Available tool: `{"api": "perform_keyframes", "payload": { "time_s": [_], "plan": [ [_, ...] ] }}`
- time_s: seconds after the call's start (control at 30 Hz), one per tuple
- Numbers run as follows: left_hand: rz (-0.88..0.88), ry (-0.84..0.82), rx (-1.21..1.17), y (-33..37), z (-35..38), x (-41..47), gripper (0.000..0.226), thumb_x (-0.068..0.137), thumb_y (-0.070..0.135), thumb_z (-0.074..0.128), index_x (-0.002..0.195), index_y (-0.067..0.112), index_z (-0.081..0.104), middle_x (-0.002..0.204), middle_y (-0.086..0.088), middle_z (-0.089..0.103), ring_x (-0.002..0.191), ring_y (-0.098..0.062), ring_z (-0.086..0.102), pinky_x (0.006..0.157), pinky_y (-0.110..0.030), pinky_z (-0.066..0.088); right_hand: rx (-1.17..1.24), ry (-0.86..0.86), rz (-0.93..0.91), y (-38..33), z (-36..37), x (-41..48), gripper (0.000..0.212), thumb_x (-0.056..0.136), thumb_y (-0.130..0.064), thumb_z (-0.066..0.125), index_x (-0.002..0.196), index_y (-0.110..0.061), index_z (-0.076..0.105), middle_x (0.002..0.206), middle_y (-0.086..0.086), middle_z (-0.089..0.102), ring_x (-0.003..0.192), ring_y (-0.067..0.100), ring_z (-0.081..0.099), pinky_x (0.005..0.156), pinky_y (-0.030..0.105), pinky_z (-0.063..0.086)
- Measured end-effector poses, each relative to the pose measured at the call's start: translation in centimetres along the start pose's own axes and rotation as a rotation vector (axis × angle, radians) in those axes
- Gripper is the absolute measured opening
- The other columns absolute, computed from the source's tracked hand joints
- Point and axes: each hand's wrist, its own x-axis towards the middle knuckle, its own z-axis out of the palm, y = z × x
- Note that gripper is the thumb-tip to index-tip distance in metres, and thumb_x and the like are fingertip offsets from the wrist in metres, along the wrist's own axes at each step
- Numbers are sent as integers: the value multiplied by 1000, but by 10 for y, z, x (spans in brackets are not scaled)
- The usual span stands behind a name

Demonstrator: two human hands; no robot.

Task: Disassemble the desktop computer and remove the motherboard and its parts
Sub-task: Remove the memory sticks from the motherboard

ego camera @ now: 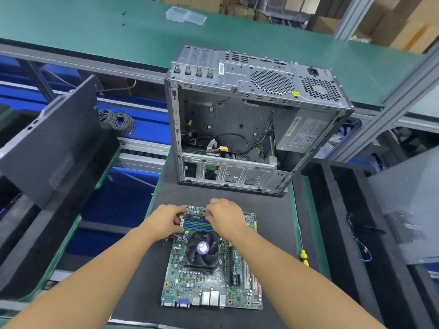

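The green motherboard (pixel 209 283) lies flat on the black mat in front of me, its port side nearest me. A black cooler fan (pixel 202 249) sits on its middle. Blue and green memory slots (pixel 197 223) run across its far end. My left hand (pixel 166 218) curls its fingers at the left end of the slots. My right hand (pixel 225 214) curls over their right end, fingertips at the far edge. What the fingers pinch is hidden. Beyond stands the open grey computer case (pixel 251 124), with loose cables and the power supply (pixel 301 134) inside.
A yellow-handled screwdriver (pixel 303 256) lies right of the board. A dark side panel (pixel 52 143) leans at the left, another grey panel (pixel 408 210) lies at the right. A clear plastic box (pixel 185 15) rests on the green bench beyond. A wire coil (pixel 116 121) lies at the left.
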Motion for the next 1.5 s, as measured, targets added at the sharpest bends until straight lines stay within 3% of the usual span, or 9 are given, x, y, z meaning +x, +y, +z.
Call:
{"api": "perform_keyframes", "payload": {
  "time_s": [0.1,0.27,0.33,0.57,0.77,1.0,1.13,1.33,1.5],
  "plan": [
    [-51,16,-229,-8,4,-5,59,76,19,84,131,23,62,99,9,70,88,-4,67,81,-17,52,152,37,167,6,-12,-7,14,98,-27,59,92,-22,71,100,-7,63,92,18,60,72,31,47],
    [-112,31,-576,-11,2,-13,55,85,-7,69,133,16,59,121,3,66,97,-10,68,80,-20,55,1106,16,561,25,-27,-28,9,86,-25,76,77,-24,77,73,-14,71,69,7,61,57,19,45],
    [-147,126,-657,-12,0,-16,48,87,-8,64,127,18,62,118,5,69,92,-4,69,74,-15,52,1243,9,602,31,-24,-39,5,85,-25,77,82,-21,79,68,-12,69,65,9,55,55,21,42],
    [-116,306,-649,13,-4,-25,38,89,1,65,119,23,69,112,11,71,105,-6,65,102,-32,49,1368,107,660,35,-18,-63,3,85,-23,77,84,-24,80,75,-9,72,63,9,52,53,21,43],
    [105,251,-306,61,-10,-33,31,94,15,63,111,40,67,108,30,63,94,12,60,73,-2,43,1451,152,664,37,-18,-83,5,87,-17,75,84,-18,79,69,-5,67,58,9,51,51,21,43],
    [156,110,-514,134,15,-26,11,95,25,65,102,32,70,82,15,73,70,7,64,59,-6,42,1460,286,639,58,-25,-122,13,89,-17,73,76,-21,72,60,-5,56,48,12,40,48,26,37],
    [23,-69,-880,181,44,-21,14,98,22,61,104,14,71,90,-4,77,66,-10,69,51,-24,48,1402,333,622,79,-36,-156,8,89,-20,71,82,-19,67,56,0,50,50,15,41,48,26,35],
    [-63,-296,-1281,242,78,-8,20,97,18,61,105,2,71,98,-11,76,91,-21,72,73,-30,55,1307,403,607,109,-49,-202,5,91,-9,66,93,-14,69,79,7,74,68,16,66,59,25,48],
    [-117,-176,-1349,275,106,12,20,85,-7,68,105,-3,68,94,-13,71,85,-21,69,71,-24,59,1359,451,630,141,-45,-225,11,93,-9,64,92,-7,74,79,9,71,73,19,64,68,32,54]
  ]
}}
